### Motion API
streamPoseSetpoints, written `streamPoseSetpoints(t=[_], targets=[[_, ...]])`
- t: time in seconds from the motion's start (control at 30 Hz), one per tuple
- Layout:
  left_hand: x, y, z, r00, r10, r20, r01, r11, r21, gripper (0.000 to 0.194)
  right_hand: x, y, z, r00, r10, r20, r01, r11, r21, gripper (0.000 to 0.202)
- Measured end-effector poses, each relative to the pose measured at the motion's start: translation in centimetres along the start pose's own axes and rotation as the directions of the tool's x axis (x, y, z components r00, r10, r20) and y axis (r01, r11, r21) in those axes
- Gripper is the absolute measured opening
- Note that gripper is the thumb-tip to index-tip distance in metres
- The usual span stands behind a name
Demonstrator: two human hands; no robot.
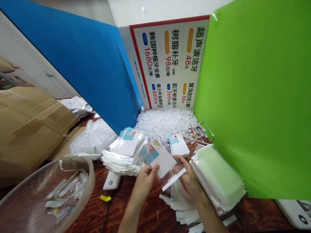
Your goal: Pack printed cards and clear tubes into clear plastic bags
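A printed card (163,160) with a blue picture at one end lies in a clear bag with a white strip (174,179), held up at the centre. My left hand (147,176) pinches the card's lower left edge, thumb on top. On the right, my right hand (186,174) grips the bag near the strip, fingers partly behind the clear film. Behind the hands are a small stack of cards (180,146) and a heap of small translucent tubes (165,121). To the left sits a tall pile of bagged cards (123,149).
Clear bags (218,178) are stacked at right, others (187,210) beneath my right forearm. A plastic bin (91,174) holding scraps, a white plastic sack (92,136) and a cardboard box (31,129) stand left. Blue (80,58), printed (170,64) and green (257,97) panels surround the heap.
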State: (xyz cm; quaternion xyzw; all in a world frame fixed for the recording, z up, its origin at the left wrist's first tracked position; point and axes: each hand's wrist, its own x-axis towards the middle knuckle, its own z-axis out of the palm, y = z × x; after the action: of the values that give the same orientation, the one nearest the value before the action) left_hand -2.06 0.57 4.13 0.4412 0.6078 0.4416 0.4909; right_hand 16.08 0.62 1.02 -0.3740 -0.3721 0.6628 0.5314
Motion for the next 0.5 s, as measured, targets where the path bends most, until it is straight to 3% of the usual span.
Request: streamPoseSetpoints(t=[0.07,0.13,0.2,0.3,0.4,0.5], targets=[[1.2,1.8,-3.4,0.992,0.094,-0.081,-0.085,0.99,0.112,0.052,1.2,-1.1,-0.5,0.995,-0.099,0.026,0.102,0.967,-0.235,0.027],[3.1,3.6,-7.4,0.955,0.201,-0.219,-0.135,0.95,0.28,0.051,2.8,-2.3,-1.5,0.964,-0.267,0.019,0.238,0.824,-0.514,0.022],[5.2,4.8,-11.1,0.913,0.27,-0.304,-0.068,0.839,0.54,0.045,4.6,-3.2,-2.6,0.906,-0.423,0.034,0.295,0.57,-0.767,0.022],[8.4,5.4,-14.7,0.911,0.339,-0.237,0.009,0.558,0.83,0.034,6.4,-3.2,-3.5,0.889,-0.456,0.043,0.134,0.17,-0.976,0.025],[9.8,5.4,-15.3,0.885,0.451,-0.117,-0.095,0.422,0.902,0.029,7.0,-2.0,-3.5,0.915,-0.402,-0.048,-0.096,-0.1,-0.99,0.031],[8.5,4.9,-12.8,0.814,0.569,-0.12,-0.218,0.49,0.844,0.027,6.9,-0.7,-3.4,0.915,-0.388,-0.108,-0.178,-0.149,-0.973,0.036]])
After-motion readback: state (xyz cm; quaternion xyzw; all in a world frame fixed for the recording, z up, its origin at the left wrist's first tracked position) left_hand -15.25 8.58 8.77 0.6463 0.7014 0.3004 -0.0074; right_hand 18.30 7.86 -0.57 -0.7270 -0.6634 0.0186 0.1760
